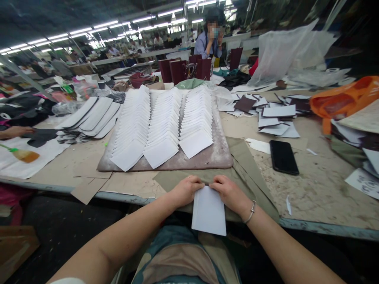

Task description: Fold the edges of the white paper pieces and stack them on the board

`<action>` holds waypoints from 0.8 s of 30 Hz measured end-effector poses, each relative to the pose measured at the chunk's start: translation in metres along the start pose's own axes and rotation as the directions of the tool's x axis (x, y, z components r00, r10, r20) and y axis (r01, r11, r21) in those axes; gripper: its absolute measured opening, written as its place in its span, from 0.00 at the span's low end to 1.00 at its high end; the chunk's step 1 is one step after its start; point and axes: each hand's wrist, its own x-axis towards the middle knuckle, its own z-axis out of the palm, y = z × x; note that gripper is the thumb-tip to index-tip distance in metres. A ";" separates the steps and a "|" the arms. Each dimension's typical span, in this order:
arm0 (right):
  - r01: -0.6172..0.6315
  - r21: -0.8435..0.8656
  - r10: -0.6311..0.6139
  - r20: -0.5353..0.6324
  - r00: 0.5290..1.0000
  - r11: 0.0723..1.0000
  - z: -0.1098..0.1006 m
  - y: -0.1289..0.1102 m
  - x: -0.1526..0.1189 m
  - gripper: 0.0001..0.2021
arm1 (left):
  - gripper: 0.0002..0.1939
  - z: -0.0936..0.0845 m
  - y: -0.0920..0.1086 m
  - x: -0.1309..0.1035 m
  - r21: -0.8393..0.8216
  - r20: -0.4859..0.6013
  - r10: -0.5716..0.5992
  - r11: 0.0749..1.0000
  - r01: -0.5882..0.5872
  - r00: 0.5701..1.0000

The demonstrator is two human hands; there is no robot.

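Note:
My left hand and my right hand both grip the top edge of a white rectangular piece that hangs over the table's front edge. It lies on an olive cloth. Just beyond, a brown board carries three overlapping rows of white pieces. A bracelet sits on my right wrist.
A black phone lies right of the board. Scattered white and dark pieces lie further back right, beside an orange bag. Long white strips are stacked left. Another person's hand rests far left; a person sits opposite.

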 end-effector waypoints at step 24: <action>-0.171 0.419 0.201 -0.030 0.979 0.892 -0.013 0.027 -0.012 0.14 | 0.15 0.023 0.002 0.017 -0.131 -0.078 -0.086 0.989 0.075 0.993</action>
